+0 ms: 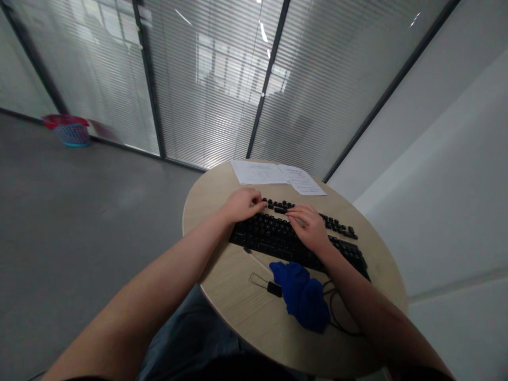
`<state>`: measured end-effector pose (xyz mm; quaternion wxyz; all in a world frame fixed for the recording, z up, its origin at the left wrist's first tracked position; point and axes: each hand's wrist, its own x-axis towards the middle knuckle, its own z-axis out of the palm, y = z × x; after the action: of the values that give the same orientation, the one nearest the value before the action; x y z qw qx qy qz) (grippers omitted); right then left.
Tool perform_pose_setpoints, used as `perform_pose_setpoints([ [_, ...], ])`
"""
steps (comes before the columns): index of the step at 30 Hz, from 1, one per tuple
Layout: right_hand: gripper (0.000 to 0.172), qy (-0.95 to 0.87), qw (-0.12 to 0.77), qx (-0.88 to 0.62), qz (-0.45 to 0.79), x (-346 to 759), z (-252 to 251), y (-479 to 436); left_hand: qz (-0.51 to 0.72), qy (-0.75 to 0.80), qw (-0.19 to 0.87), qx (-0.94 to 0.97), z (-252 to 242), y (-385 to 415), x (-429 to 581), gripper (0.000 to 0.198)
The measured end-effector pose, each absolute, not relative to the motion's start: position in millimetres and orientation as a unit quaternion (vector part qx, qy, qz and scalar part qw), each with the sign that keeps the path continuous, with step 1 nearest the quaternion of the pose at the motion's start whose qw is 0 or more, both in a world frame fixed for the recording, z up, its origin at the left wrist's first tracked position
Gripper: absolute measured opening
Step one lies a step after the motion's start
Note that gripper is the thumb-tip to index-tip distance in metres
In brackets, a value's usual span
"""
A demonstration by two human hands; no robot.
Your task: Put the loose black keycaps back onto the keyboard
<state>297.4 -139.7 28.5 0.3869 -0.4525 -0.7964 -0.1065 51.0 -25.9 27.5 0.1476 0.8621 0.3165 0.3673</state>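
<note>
A black keyboard (pixel 273 233) lies across the round wooden table. Behind it, loose black keycaps (pixel 339 227) stand in rows on the tabletop. My left hand (pixel 243 203) is at the left end of these rows, its thumb and forefinger closed on a keycap there. Over the middle of the keyboard reaches my right hand (pixel 310 225), fingers stretched out to the left with their tips at the keycaps. In front of the keyboard lies a keycap puller (pixel 273 288) with wire loops and a black handle. A crumpled blue cloth (pixel 304 299) lies against it.
Printed paper sheets (pixel 257 173) lie at the table's (pixel 222 296) far edge. A black cable (pixel 337 317) curls beside the cloth, under my right forearm. A white stick with a dark tip (pixel 254 256) lies before the keyboard. On the floor stands a pink and blue basket (pixel 73 132) by the glass partition.
</note>
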Motion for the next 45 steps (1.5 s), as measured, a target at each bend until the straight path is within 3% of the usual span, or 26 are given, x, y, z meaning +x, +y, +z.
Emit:
perform_pose_setpoints([
  [5, 0.018, -0.745, 0.343, -0.563, -0.105, 343, 48, -103, 0.235, 0.178, 0.043, 0.954, 26, -45, 64, 0.041],
  [10, 0.017, -0.699, 0.241, -0.671, -0.056, 359, 55, -54, 0.179, 0.205, 0.060, 0.960, 20, -43, 64, 0.057],
  [16, 0.020, -0.712, 0.109, -0.693, 0.015, 349, 53, -9, 0.178, 0.215, 0.077, 0.957, 19, -41, 63, 0.057],
  [23, 0.017, -0.725, 0.068, -0.684, 0.047, 344, 44, 6, 0.163, 0.229, 0.069, 0.957, 16, -41, 65, 0.060],
  [31, 0.019, -0.719, 0.073, -0.689, 0.048, 340, 36, 17, 0.141, 0.227, 0.043, 0.963, 15, -43, 66, 0.058],
  [39, 0.019, -0.706, 0.140, -0.694, 0.028, 330, 38, 15, 0.092, 0.251, 0.021, 0.963, 18, -49, 68, 0.064],
  [45, 0.018, -0.689, 0.320, -0.649, 0.048, 343, 62, -29, 0.079, 0.244, 0.039, 0.966, 19, -48, 68, 0.067],
])
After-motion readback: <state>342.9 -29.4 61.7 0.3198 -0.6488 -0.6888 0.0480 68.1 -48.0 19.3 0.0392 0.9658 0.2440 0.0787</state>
